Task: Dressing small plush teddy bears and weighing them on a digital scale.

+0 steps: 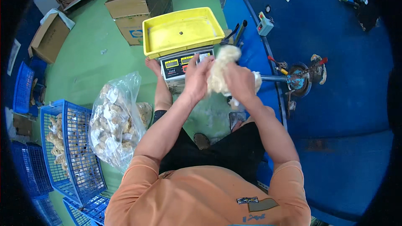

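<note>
A cream-coloured, fluffy mass (218,75) hangs between my hands in front of the scale; motion blurs it, and whether it is fibre or soft cloth is unclear. My left hand (197,77) grips its left edge, fingers curled and partly hidden. From above, my right hand (239,83) closes over its right side. A pale tuft (257,82) shows beyond the right hand, beside the end of a metal shaft (274,78). Just past my left fingers stands a digital scale (171,72), bearing a yellow tray (150,52) with a small dark spot on its floor.
A blue machine (335,109) fills the right side, with a shaft hub (297,79) and a switch box (264,26). At left are a clear bag (115,121) of pale, brownish clumps and a blue crate (81,142) holding similar ones. Cardboard boxes (130,21) stand behind.
</note>
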Motion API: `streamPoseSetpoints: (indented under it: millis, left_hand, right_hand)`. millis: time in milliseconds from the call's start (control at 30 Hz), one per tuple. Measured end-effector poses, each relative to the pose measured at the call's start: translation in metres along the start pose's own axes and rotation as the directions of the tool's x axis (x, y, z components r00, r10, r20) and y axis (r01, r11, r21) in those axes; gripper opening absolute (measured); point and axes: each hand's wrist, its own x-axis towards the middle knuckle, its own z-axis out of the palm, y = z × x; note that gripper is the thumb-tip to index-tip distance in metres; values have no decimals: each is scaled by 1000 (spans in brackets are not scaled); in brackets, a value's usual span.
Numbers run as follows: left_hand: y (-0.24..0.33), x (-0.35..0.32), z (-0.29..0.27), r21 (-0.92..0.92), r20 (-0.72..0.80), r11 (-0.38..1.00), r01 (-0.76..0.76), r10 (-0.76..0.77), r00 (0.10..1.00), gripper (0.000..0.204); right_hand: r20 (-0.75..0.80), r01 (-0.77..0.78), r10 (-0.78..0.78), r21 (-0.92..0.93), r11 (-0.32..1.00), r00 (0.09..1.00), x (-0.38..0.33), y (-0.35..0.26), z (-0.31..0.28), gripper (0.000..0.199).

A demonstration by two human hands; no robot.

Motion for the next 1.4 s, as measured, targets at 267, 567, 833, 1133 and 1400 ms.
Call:
streamPoseSetpoints:
  millis: [267, 567, 833, 1133, 1400]
  left_hand:
    - [-19, -14, 10, 409, 259, 909, -76, -36, 965, 26]
    - [-21, -5, 2, 538, 125, 833, -128, 71, 990, 22]
    - [-11, -4, -34, 827, 351, 362, -430, 264, 898, 45]
    - [-46, -49, -25, 815, 341, 422, -397, 206, 917, 112]
    - [-30, -30, -20, 789, 402, 349, -505, 327, 855, 118]
  right_hand:
    - [-323, -174, 182, 52, 983, 929, -20, 91, -9, 18]
    - [-295, -159, 159, 25, 987, 942, -11, 60, 5, 21]
    - [-155, -94, 100, 46, 995, 983, 2, 21, -4, 25]
    - [-160, 50, -35, 91, 995, 987, 4, 1, 0, 29]
    - [-247, -83, 120, 154, 985, 961, 8, -6, 6, 30]
